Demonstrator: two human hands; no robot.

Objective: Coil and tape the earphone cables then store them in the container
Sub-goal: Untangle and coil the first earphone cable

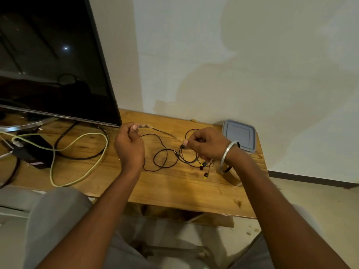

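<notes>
- Far left, we note a television [48, 55] with a glossy black screen and a thin metal lower edge, standing on a grained wooden table [174, 191].
- Below it lie a matt black box [33, 152], a pale yellow-green cord [77, 138] in wide loops, and a thicker black cord [81, 157].
- The left hand [129, 146] is raised over the table with its fingers curled in. Its fingertips pinch one end of the black earphone cable [161, 152], which is thin and round and drops into loose loops on the wood between the hands.
- A thin strand runs taut from left fingertips to right; we cannot tell whether it is cable or tape.
- The right hand [207, 144], fingers curled, pinches that strand and grips a coiled earphone cable [191, 161] with small red, yellow and black pieces dangling.
- A smooth steel bangle [228, 156] circles the right wrist.
- A translucent brown tape roll [232, 179] lies under that wrist.
- The container [240, 133], a flat rounded square with a grey-blue lid on, sits at the far right corner.
</notes>
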